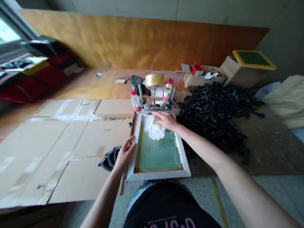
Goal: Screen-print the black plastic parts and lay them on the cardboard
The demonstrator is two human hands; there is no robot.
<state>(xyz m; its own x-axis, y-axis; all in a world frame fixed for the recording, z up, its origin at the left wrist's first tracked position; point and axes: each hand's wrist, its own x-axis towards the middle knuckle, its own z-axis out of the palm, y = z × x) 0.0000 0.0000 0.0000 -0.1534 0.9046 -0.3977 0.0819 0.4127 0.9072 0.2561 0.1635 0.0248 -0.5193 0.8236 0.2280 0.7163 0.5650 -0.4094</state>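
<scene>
Cardboard (68,148) covers the left of your wooden worktop (87,87), with black parts (211,110) heaped at right and a broad wooden board (147,41) behind. Between them, a pale-rimmed screen frame (159,174) lies before you, white paste (157,132) near its far end. Your left hand (125,153), fingers loosely bent, is at its left edge; your right hand (167,120) extends its fingers over the paste, any grip impossible to tell.
</scene>
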